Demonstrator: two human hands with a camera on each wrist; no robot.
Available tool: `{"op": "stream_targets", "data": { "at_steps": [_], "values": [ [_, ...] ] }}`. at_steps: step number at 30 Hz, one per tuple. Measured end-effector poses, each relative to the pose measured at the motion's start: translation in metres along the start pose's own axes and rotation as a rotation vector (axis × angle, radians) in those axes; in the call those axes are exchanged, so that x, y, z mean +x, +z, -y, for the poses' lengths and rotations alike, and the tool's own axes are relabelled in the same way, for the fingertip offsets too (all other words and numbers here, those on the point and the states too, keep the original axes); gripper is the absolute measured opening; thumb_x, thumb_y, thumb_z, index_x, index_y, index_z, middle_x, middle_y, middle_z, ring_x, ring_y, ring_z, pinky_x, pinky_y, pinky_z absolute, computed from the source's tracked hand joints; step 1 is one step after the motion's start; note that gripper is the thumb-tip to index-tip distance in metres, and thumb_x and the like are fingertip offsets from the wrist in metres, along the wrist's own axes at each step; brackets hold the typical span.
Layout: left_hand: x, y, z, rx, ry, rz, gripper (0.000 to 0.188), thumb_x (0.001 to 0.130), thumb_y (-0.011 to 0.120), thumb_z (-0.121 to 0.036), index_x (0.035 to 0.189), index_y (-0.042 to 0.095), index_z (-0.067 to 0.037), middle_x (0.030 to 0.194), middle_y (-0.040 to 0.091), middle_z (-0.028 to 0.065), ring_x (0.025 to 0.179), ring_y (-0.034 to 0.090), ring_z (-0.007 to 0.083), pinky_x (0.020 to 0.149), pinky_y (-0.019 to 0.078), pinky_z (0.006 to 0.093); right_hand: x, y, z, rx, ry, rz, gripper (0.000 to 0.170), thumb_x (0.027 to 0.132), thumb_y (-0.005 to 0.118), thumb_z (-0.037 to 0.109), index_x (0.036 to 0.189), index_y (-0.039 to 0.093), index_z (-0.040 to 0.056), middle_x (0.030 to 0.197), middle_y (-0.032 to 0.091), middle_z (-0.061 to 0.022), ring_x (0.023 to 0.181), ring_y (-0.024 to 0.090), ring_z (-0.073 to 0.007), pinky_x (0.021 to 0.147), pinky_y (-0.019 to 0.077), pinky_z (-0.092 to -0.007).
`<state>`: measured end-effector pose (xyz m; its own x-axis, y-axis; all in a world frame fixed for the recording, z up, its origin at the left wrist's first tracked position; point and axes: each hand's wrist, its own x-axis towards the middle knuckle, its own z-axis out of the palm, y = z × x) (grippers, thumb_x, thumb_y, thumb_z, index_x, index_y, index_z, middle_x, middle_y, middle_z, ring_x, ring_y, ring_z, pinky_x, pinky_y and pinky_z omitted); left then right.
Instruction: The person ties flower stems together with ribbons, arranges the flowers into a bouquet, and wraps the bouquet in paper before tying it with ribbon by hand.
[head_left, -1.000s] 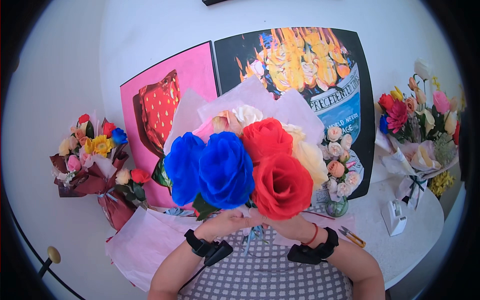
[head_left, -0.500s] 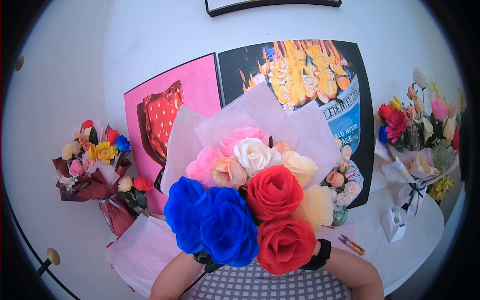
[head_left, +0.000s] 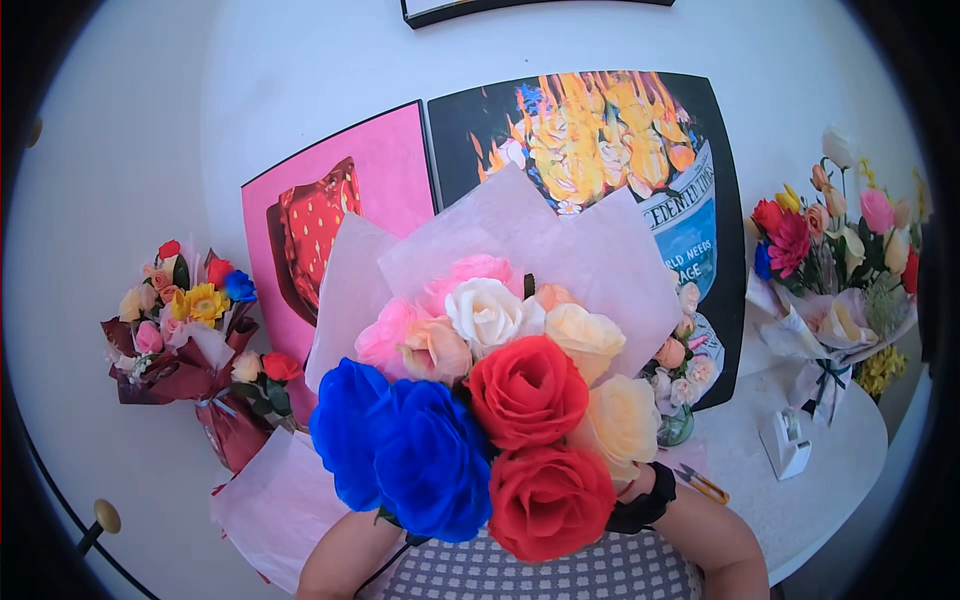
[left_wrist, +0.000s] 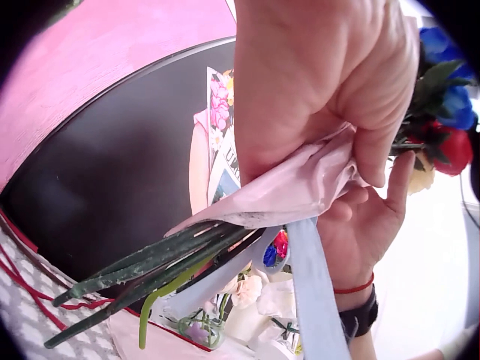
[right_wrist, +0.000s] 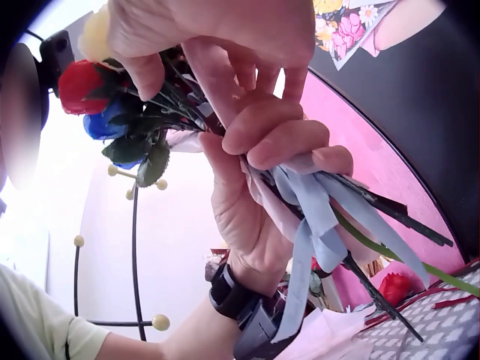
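A bouquet stands before the person: blue roses (head_left: 430, 460), red roses (head_left: 528, 392), white, pink and cream ones, in pale pink paper (head_left: 480, 235). Its blooms hide both hands in the head view. In the right wrist view the left hand (right_wrist: 259, 172) curls its fingers round the wrapped stems, just above a pale blue ribbon (right_wrist: 311, 217). The right hand (right_wrist: 217, 30) grips the wrap higher up, close under the blooms. Green stems (left_wrist: 150, 259) stick out below the paper in the left wrist view, where the left hand (left_wrist: 322, 75) and right hand (left_wrist: 364, 232) touch.
Scissors (head_left: 703, 484) and a white tape dispenser (head_left: 786, 445) lie on the white table (head_left: 840, 490) at right. Wrapped bouquets stand left (head_left: 225, 420) and right (head_left: 835, 325). Pink paper (head_left: 270, 510) lies at left, with a small glass vase (head_left: 676, 427) behind the bouquet.
The blooms have come down in the head view, covering the hands that showed beneath them, and more pink, white and cream roses face the camera. Lately the bouquet has shifted slightly left.
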<state>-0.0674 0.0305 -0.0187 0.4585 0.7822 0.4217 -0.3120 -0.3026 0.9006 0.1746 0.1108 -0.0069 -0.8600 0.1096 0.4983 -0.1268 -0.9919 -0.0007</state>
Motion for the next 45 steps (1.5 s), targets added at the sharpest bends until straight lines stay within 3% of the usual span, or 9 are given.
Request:
{"op": "stream_targets", "data": {
  "at_steps": [2, 15, 31, 34, 36, 37, 39, 43, 45],
  "values": [
    [0.001, 0.003, 0.001, 0.021, 0.001, 0.002, 0.044, 0.083, 0.059, -0.017, 0.123, 0.040, -0.010, 0.123, 0.044, 0.0049, 0.109, 0.043, 0.0155, 0.093, 0.0364, 0.0305, 0.002, -0.010, 0.013, -0.756, -0.280, -0.069, 0.043, 0.090, 0.040, 0.036, 0.121, 0.042, 0.0067, 0.119, 0.047, -0.0062, 0.109, 0.047, -0.0169, 0.096, 0.0356, -0.0296],
    [0.017, 0.006, -0.013, 0.152, 0.016, 0.014, 0.040, 0.083, 0.059, -0.018, 0.120, 0.044, -0.010, 0.119, 0.047, 0.0043, 0.105, 0.046, 0.0145, 0.090, 0.0377, 0.0300, 0.024, 0.064, -0.026, -0.869, -0.322, 0.175, 0.036, 0.088, 0.047, 0.026, 0.118, 0.043, 0.0064, 0.118, 0.049, -0.0098, 0.107, 0.049, -0.0192, 0.091, 0.0410, -0.0332],
    [0.037, 0.022, -0.019, 0.318, 0.042, 0.012, 0.036, 0.083, 0.059, -0.020, 0.116, 0.048, -0.009, 0.113, 0.050, 0.0035, 0.099, 0.049, 0.0133, 0.086, 0.0394, 0.0294, -0.015, -0.029, 0.046, -0.868, -0.482, 0.266, 0.038, 0.088, 0.047, 0.028, 0.119, 0.042, 0.0081, 0.119, 0.048, -0.0100, 0.106, 0.050, -0.0202, 0.091, 0.0411, -0.0339],
    [0.031, 0.018, -0.025, 0.350, 0.049, 0.007, 0.035, 0.083, 0.059, -0.021, 0.115, 0.049, -0.009, 0.112, 0.051, 0.0034, 0.097, 0.049, 0.0131, 0.085, 0.0397, 0.0293, -0.012, -0.034, 0.049, -0.863, -0.560, 0.028, 0.038, 0.088, 0.047, 0.027, 0.121, 0.041, 0.0089, 0.120, 0.048, -0.0086, 0.109, 0.048, -0.0203, 0.095, 0.0373, -0.0332],
    [0.019, 0.015, -0.024, 0.371, 0.055, -0.002, 0.034, 0.083, 0.059, -0.021, 0.114, 0.049, -0.009, 0.111, 0.052, 0.0033, 0.097, 0.049, 0.0129, 0.085, 0.0399, 0.0292, -0.011, -0.021, 0.035, -1.927, -0.463, -0.087, 0.040, 0.088, 0.049, 0.026, 0.122, 0.040, 0.0082, 0.121, 0.048, -0.0066, 0.114, 0.044, -0.0196, 0.099, 0.0312, -0.0320],
    [0.016, 0.017, -0.020, 0.382, 0.059, -0.006, 0.034, 0.083, 0.059, -0.021, 0.114, 0.049, -0.009, 0.111, 0.052, 0.0032, 0.096, 0.050, 0.0129, 0.085, 0.0400, 0.0292, -0.005, -0.013, 0.025, -1.927, -0.458, -0.085, 0.040, 0.088, 0.049, 0.026, 0.122, 0.040, 0.0082, 0.121, 0.048, -0.0066, 0.114, 0.044, -0.0196, 0.099, 0.0312, -0.0320],
    [0.037, 0.028, -0.022, 0.406, 0.070, -0.015, 0.034, 0.083, 0.058, -0.021, 0.113, 0.050, -0.009, 0.110, 0.052, 0.0031, 0.096, 0.050, 0.0127, 0.084, 0.0402, 0.0291, 0.011, 0.008, -0.001, -2.741, -0.483, 0.013, 0.040, 0.087, 0.051, 0.024, 0.122, 0.041, 0.0077, 0.122, 0.047, -0.0066, 0.117, 0.039, -0.0192, 0.102, 0.0266, -0.0319],
    [0.052, 0.025, -0.025, 0.483, -0.022, -0.014, 0.028, 0.083, 0.059, -0.022, 0.106, 0.053, -0.008, 0.102, 0.053, 0.0020, 0.090, 0.050, 0.0113, 0.081, 0.0406, 0.0280, 0.011, 0.060, -0.057, -2.224, -0.432, -0.187, 0.035, 0.084, 0.056, 0.017, 0.115, 0.047, 0.0060, 0.104, 0.055, -0.0040, 0.094, 0.050, -0.0111, 0.083, 0.0408, -0.0282],
    [0.054, 0.016, -0.022, 0.574, -0.237, 0.017, 0.021, 0.082, 0.061, -0.023, 0.092, 0.058, -0.006, 0.086, 0.055, -0.0002, 0.082, 0.049, 0.0088, 0.074, 0.0410, 0.0261, 0.015, 0.050, -0.052, -2.380, -0.627, 0.000, 0.037, 0.082, 0.059, 0.012, 0.115, 0.046, 0.0044, 0.096, 0.056, -0.0015, 0.087, 0.049, -0.0077, 0.077, 0.0426, -0.0253]
  ]
}}
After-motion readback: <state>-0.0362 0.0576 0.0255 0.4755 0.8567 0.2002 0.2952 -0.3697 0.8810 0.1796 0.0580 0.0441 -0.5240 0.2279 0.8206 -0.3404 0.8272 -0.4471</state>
